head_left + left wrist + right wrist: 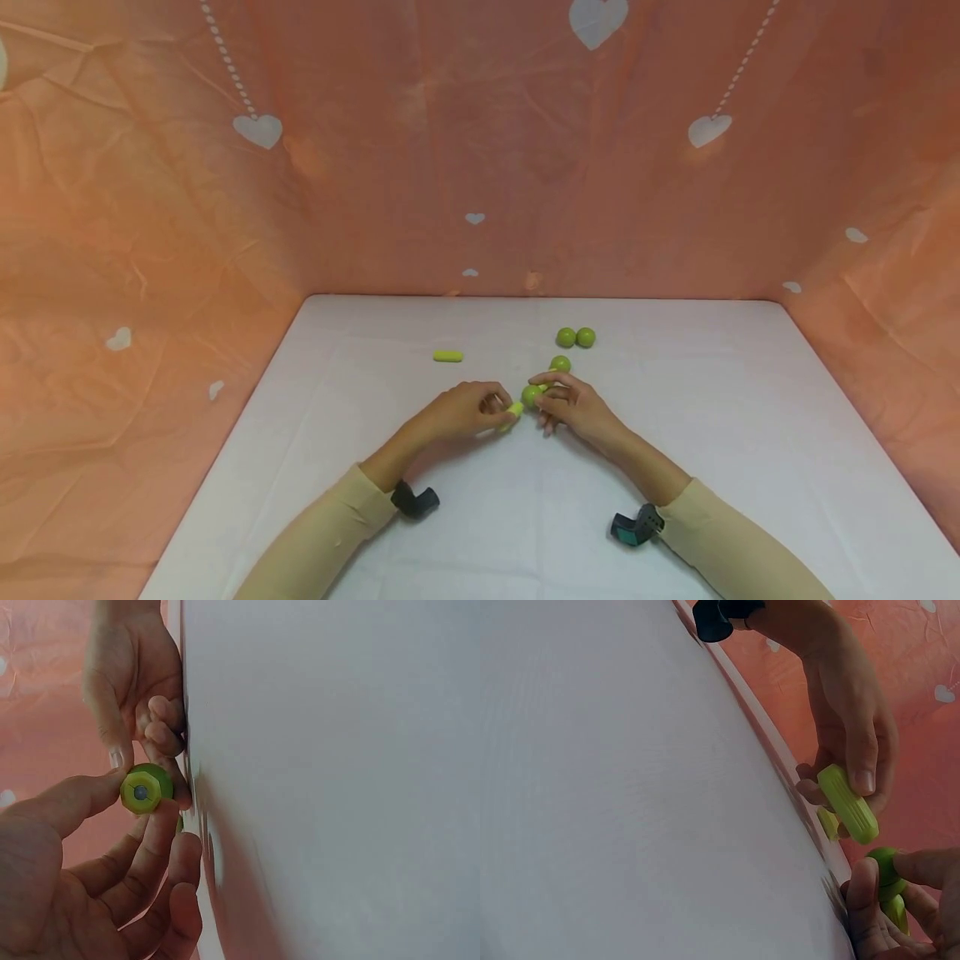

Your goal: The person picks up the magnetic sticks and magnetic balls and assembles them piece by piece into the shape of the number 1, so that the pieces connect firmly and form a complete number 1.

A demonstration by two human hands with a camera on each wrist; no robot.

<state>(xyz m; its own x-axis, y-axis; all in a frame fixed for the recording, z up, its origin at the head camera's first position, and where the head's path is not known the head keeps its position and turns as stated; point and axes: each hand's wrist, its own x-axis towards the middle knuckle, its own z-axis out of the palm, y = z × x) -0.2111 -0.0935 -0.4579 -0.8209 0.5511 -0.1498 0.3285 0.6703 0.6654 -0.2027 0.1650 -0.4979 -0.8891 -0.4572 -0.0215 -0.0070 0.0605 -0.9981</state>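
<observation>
My left hand [471,407] pinches a ridged yellow-green stick [847,804] between thumb and fingers, tilted above the white table. In the left wrist view, the end of the stick shows a round hole in its middle. Just right of it, my right hand [576,408] pinches a green ball [531,396] between thumb and fingertips. Part of another yellow-green stick [895,911] shows in line behind that ball, partly covered by the fingers. At its far side sits a second green ball [560,363]. The left stick's tip points at the pinched ball, close to it.
Two more green balls [576,337] lie side by side toward the back of the white table [712,375]. A loose yellow-green stick [447,356] lies behind my left hand. Orange cloth with white hearts [450,167] encloses the table's back and sides.
</observation>
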